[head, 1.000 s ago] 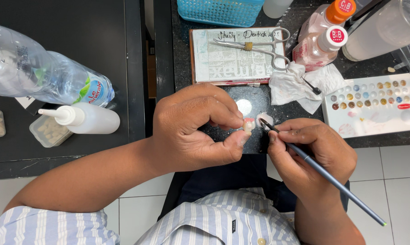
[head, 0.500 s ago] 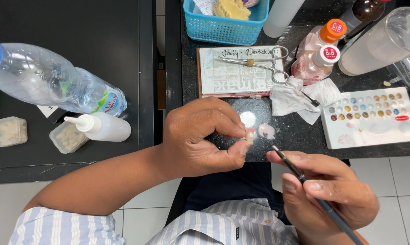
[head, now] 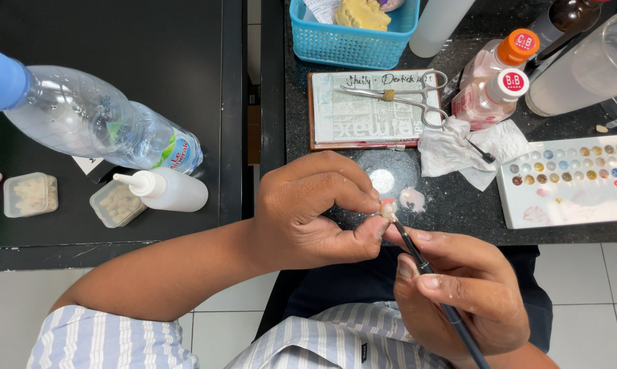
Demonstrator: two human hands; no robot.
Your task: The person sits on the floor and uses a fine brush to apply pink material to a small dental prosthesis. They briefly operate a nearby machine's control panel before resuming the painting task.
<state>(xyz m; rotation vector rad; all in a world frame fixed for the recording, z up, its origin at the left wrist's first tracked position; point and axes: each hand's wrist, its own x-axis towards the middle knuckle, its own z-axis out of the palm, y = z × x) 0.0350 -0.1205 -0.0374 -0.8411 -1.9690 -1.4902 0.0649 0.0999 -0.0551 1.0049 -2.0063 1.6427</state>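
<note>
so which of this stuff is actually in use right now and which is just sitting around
In use:
left hand, pinching a small whitish tooth-shaped piece
right hand, holding a thin dark-handled brush with its tip at that piece

Lying about:
clear plastic water bottle
white squeeze bottle
blue plastic basket
metal forceps
white palette of coloured wells
crumpled white tissue
</note>
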